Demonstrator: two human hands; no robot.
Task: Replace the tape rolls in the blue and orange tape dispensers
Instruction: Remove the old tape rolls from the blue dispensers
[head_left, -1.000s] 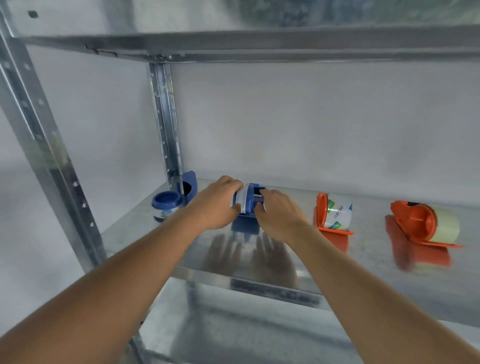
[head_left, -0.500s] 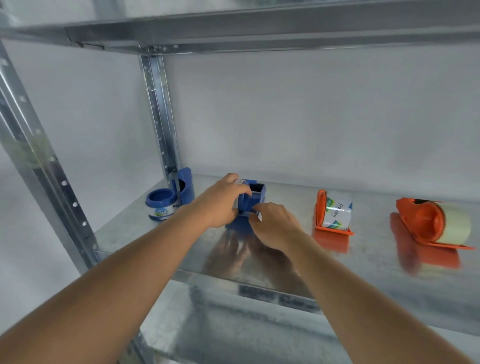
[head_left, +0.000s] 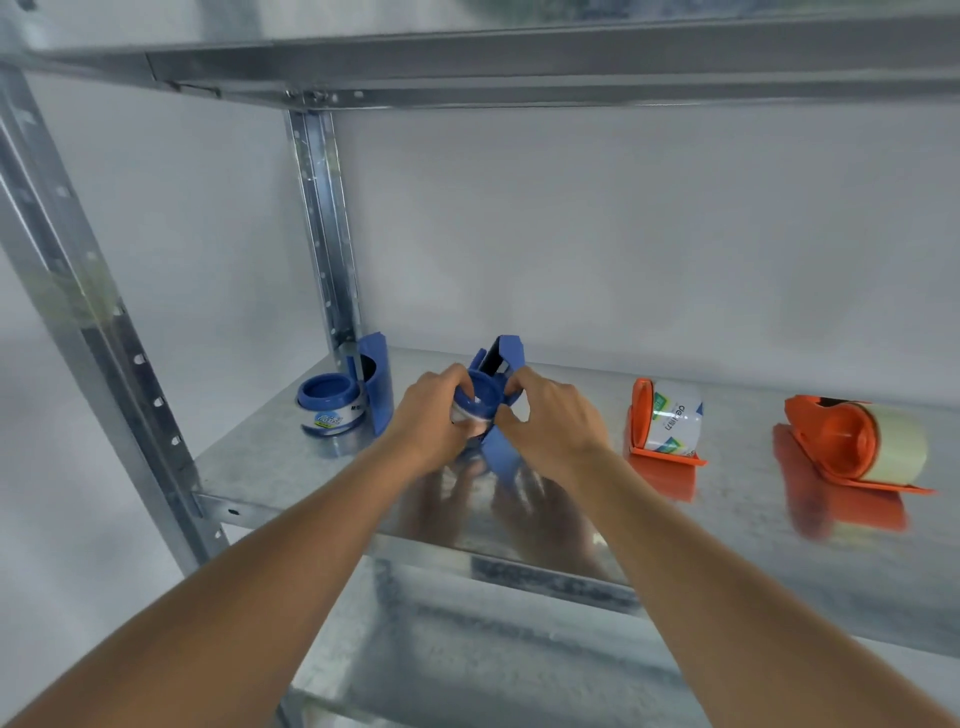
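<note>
While both hands (head_left: 434, 413) (head_left: 553, 421) grip blue dispenser (head_left: 498, 405) mid-shelf (head_left: 727, 525), open metal toward front edge.

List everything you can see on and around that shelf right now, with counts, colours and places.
Blue plastic tape dispenser: 1, blue, centre of shelf, gripped by both hands, roll in it.
Second blue plastic tape dispenser: 1, blue, by the rear post, roll beside it.
Orange plastic tape dispensers: 2, orange; one upright with a printed white roll, one at far right with a beige roll.
Galvanised metal shelf: 1, silver, beneath everything.
Upper metal shelf: 1, silver, overhead.
Hands: 2, left and right, around the central dispenser.
</note>
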